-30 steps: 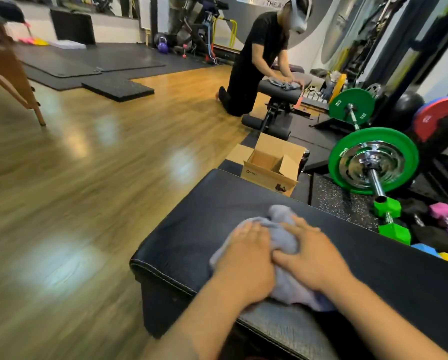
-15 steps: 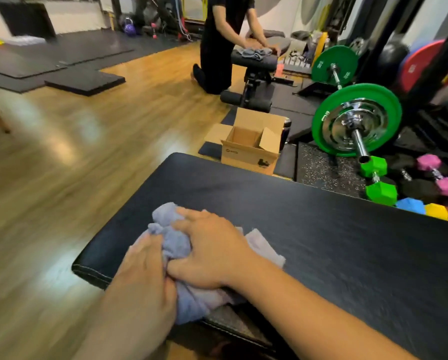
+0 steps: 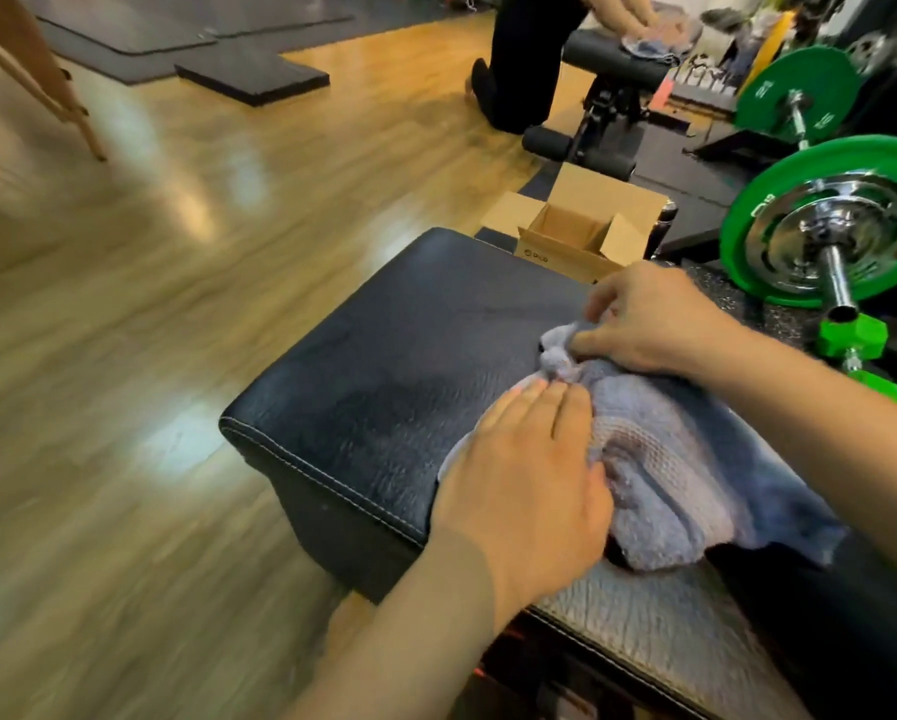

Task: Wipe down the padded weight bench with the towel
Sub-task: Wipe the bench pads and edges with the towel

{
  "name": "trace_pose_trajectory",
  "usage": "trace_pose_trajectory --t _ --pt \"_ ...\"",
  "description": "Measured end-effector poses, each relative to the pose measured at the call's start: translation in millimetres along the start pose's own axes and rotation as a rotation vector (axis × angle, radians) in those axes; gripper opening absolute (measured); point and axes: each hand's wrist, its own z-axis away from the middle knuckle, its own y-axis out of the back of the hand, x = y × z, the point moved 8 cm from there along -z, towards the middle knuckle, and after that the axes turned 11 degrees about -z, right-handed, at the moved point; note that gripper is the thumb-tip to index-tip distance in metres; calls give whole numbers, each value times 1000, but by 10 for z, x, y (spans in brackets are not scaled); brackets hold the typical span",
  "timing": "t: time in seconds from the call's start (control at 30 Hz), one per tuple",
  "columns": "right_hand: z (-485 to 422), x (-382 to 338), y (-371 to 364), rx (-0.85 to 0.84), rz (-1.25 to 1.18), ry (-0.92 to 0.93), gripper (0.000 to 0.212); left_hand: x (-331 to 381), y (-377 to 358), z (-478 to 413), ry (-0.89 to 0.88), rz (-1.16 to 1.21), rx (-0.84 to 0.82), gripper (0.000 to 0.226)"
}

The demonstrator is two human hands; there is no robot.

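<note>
Nearest me on the padded counter (image 3: 384,366), my left hand (image 3: 524,475) presses flat, fingers straight, on the grey towel (image 3: 664,475). Just beyond, the curled fingers of my right hand (image 3: 659,319) pinch its bunched edge. An open cardboard box (image 3: 586,236) stands past the counter.

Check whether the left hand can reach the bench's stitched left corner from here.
Probably yes: the left hand presses the towel close by, and only bare bench lies between it and that corner.
</note>
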Motion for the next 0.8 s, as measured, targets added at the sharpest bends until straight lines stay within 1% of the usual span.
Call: trace_pose_trajectory --t 0.03,0.1,0.17,0.2,0.23,0.33,0.37,0.4,0.43,0.5,0.53,0.57,0.6,0.67,0.73,0.8 --pt "-87 -21 12 50 31 14 23 -1 42 5 -10 -10 45 57" --pt "-330 50 49 132 57 4 22 17 70 13 -38 -14 104 54" --pt "-488 79 64 156 39 -15 20 34 89 14 -59 8 94 53" --pt "-494 40 26 141 32 0 19 39 101 10 -62 20 79 50" --pt "-447 -35 -41 107 37 50 19 50 95 13 -68 29 62 47" --pt "-83 -342 -192 -8 50 319 24 95 102 22 -102 60 36 43" --pt "-35 -303 -198 -36 56 344 24 110 98 19 -113 83 21 42" --pt "-64 -211 -164 -41 81 323 24 118 87 17 -120 97 3 40" --pt "-165 -78 -109 -20 120 263 24 117 86 12 -122 101 -6 38" --pt "-373 155 -3 57 176 90 25 110 100 3 -113 92 -10 36" --pt "-411 186 27 101 181 47 24 111 98 -1 -112 84 -15 37" --pt "-399 161 26 119 181 43 25 111 90 -3 -106 78 -18 38" --pt "-344 112 -10 97 181 64 26 113 94 -4 -105 68 -19 40" --pt "-114 -1 -100 7 161 148 27 131 88 -6 -126 57 -25 44" --pt "61 23 -144 -53 158 195 26 146 59 -4 -144 79 -41 47" --pt "-38 92 -60 8 157 183 23 164 55 -14 -148 94 -74 45"
